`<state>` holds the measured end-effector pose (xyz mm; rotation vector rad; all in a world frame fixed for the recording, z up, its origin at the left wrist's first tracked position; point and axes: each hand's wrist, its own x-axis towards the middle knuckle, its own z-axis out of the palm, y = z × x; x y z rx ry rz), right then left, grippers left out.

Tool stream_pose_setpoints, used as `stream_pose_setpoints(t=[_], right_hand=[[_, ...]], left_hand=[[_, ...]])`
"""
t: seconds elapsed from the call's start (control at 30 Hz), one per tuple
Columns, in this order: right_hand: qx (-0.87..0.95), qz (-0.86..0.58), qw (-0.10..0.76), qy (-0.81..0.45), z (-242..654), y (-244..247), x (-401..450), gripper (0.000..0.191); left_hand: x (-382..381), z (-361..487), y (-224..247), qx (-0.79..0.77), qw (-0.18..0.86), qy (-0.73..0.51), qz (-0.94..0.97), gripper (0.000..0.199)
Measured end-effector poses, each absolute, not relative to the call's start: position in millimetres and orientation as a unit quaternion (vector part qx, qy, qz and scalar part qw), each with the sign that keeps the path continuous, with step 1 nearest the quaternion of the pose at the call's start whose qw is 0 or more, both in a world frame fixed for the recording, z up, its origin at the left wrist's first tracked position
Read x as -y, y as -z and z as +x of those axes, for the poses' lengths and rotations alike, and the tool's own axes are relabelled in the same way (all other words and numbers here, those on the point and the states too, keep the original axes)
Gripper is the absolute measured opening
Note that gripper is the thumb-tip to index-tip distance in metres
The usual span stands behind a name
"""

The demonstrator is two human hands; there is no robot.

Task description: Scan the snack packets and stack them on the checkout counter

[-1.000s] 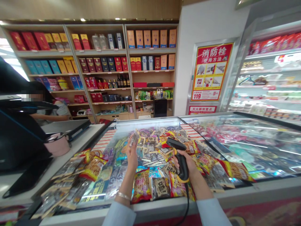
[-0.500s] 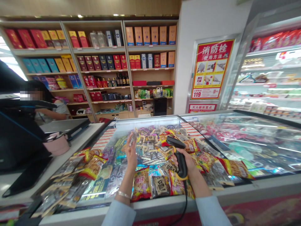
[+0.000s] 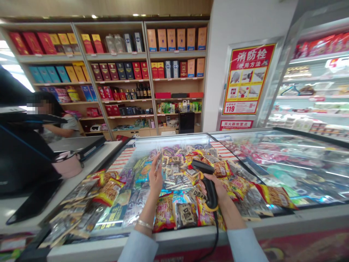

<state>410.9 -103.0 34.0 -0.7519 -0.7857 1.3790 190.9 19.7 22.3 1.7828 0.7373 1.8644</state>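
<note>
My right hand (image 3: 220, 189) is wrapped round the grip of a black and yellow barcode scanner (image 3: 211, 191), whose head points left and a cable hangs down. Raised to the left of it, my left hand (image 3: 155, 177) holds a small snack packet (image 3: 158, 161), seen nearly edge-on. The packet is apart from the scanner head. Below and around both hands, many snack packets lie on the glass top of a chest freezer (image 3: 174, 138). Among them are a red and yellow bag (image 3: 164, 213) and a dark packet with a tan label (image 3: 186, 215) near the front edge.
A pile of packets (image 3: 81, 207) lies at the freezer's left end. Beside it, a counter holds a pink cup (image 3: 67, 164) and a dark monitor (image 3: 21, 160). Another person (image 3: 61, 123) is at the far left. Shelves of boxes (image 3: 174, 54) stand behind.
My left hand has shifted slightly right with the packet, which is turned more edge-on. The scanner stays in my right hand, nearly still. The view has moved a little.
</note>
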Motion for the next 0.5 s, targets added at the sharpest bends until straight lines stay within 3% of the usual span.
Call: stream_pose_setpoints(t=[0.23, 0.5], right_hand=[[0.334, -0.318, 0.628, -0.626, 414.2, -30.7, 102.6, 0.033], [0.343, -0.316, 0.630, -0.621, 414.8, -27.9, 103.0, 0.032]], left_hand=[[-16.5, 192.5, -18.9, -0.228, 0.114, -0.625, 0.738, 0.046], [-13.8, 193.4, -25.0, -0.210, 0.109, -0.636, 0.735, 0.047]])
